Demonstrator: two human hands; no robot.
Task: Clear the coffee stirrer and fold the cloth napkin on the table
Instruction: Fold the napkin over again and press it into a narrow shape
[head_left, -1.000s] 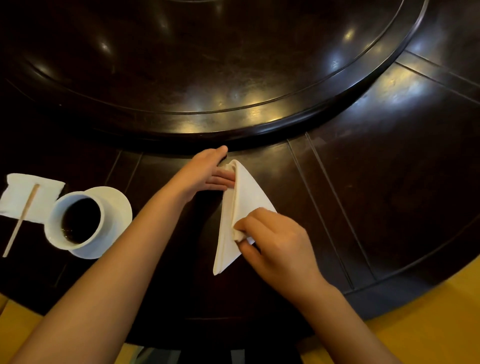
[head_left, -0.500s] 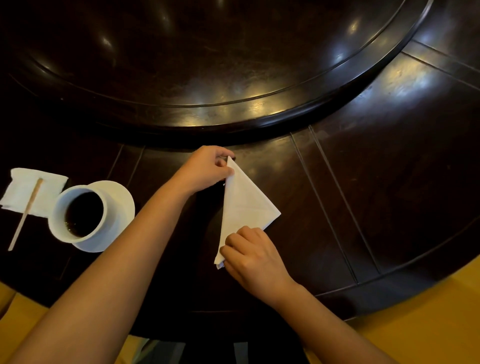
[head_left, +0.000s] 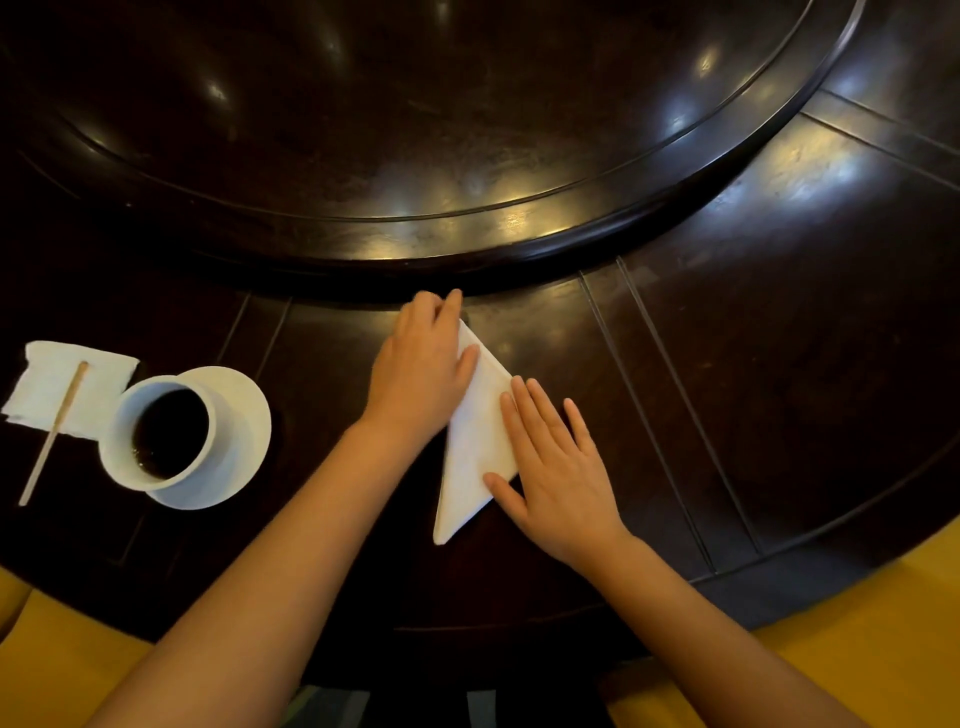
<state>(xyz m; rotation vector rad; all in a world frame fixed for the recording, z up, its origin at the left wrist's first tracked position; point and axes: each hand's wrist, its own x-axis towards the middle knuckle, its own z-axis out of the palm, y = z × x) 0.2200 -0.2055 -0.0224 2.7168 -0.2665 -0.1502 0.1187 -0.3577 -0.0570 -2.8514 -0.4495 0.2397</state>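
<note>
My left hand (head_left: 423, 371) lies palm down and flat on the far upper part of the cloth napkin (head_left: 475, 441), fingers extended toward the raised inner ring of the table, gripping nothing. My right hand (head_left: 556, 467) also lies flat and open, fingers spread, its thumb and fingertips pressing on the napkin's right edge while the palm rests on the bare wood beside it. The napkin is white and folded into a long narrow triangle, lying on the dark wooden table (head_left: 753, 389) directly in front of me, with its near tip pointing back toward me and to the left. Both of my bare forearms reach in from the bottom edge.

Well to the left sits a white cup (head_left: 161, 434) holding dark coffee, standing on a white saucer (head_left: 244, 415). Just beyond the cup, at the far left, a white paper napkin (head_left: 47, 387) lies flat, and the wooden coffee stirrer (head_left: 54, 431) rests diagonally across it, its near end running off onto the table. Neither hand is near the stirrer. Yellow surfaces show below the table's curved near edge.
</note>
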